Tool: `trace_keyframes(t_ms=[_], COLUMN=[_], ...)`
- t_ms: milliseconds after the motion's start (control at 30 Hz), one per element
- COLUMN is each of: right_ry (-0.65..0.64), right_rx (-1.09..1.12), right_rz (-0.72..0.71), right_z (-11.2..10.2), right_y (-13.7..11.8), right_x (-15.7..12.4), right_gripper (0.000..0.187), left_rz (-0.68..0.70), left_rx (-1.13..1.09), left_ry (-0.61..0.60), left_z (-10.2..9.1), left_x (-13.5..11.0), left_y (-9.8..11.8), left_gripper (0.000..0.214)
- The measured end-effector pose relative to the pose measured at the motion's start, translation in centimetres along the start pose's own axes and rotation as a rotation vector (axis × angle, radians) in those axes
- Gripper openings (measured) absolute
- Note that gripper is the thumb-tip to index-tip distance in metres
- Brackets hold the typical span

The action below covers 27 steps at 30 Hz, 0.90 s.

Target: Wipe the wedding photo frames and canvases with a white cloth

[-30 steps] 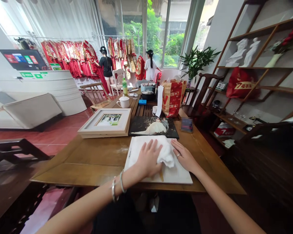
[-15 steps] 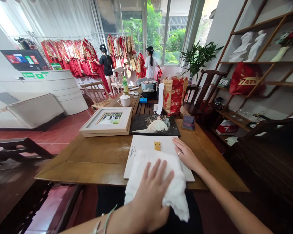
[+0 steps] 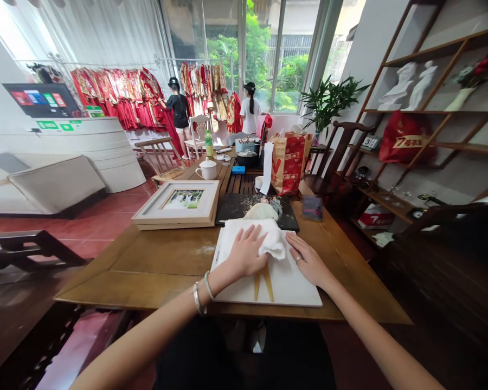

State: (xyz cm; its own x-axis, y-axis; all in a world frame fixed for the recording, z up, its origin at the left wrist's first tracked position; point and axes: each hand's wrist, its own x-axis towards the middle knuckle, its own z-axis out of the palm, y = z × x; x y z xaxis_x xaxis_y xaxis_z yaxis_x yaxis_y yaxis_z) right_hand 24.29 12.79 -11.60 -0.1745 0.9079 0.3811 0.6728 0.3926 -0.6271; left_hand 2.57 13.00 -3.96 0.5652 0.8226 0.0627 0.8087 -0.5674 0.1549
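Note:
A white panel lies flat at the table's near edge, with a label strip on its left side and two gold-coloured strips spreading downward in a V. Over its far part is a crumpled white cloth. My left hand is pressed palm down on that cloth, fingers outstretched. At the panel's right edge rests my right hand, ringed, its fingers extended flat on the surface. A dark picture board showing a pale gown lies just beyond the panel, partly covered by the cloth's far edge.
Stacked picture frames lie left on the wooden table. Farther back are a lidded white mug, a red paper bag and a small blue box. A small dark block stands right. Two people are by the garment racks.
My left hand has slid the white cloth forward, from the panel's near edge to its far part, baring the gold-coloured strips. My right hand keeps its place on the panel's right edge.

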Motion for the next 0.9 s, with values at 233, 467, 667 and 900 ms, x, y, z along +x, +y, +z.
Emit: trace_keyframes(t_ms=[233, 467, 667, 900], right_ry=[-0.015, -0.031, -0.031, -0.036], right_rx=[-0.008, -0.034, -0.035, -0.048], right_rz=[0.020, 0.029, 0.031, 0.034], right_z=[-0.1, -0.2, -0.3, -0.4], right_y=[-0.2, -0.6, -0.7, -0.8], right_x=[0.0, 0.0, 0.0, 0.0], right_gripper=[0.044, 0.044, 0.044, 0.044], left_rz=[0.108, 0.174, 0.128, -0.048], left_rx=[-0.024, -0.103, -0.025, 0.086], left_ry=[-0.047, -0.225, -0.128, -0.036], left_z=[-0.6, -1.6, -1.8, -0.9], left_x=[-4.8, -11.7, -8.2, -1.4], left_y=[0.7, 3.4, 0.6, -3.6], left_gripper=[0.067, 0.089, 0.069, 0.051])
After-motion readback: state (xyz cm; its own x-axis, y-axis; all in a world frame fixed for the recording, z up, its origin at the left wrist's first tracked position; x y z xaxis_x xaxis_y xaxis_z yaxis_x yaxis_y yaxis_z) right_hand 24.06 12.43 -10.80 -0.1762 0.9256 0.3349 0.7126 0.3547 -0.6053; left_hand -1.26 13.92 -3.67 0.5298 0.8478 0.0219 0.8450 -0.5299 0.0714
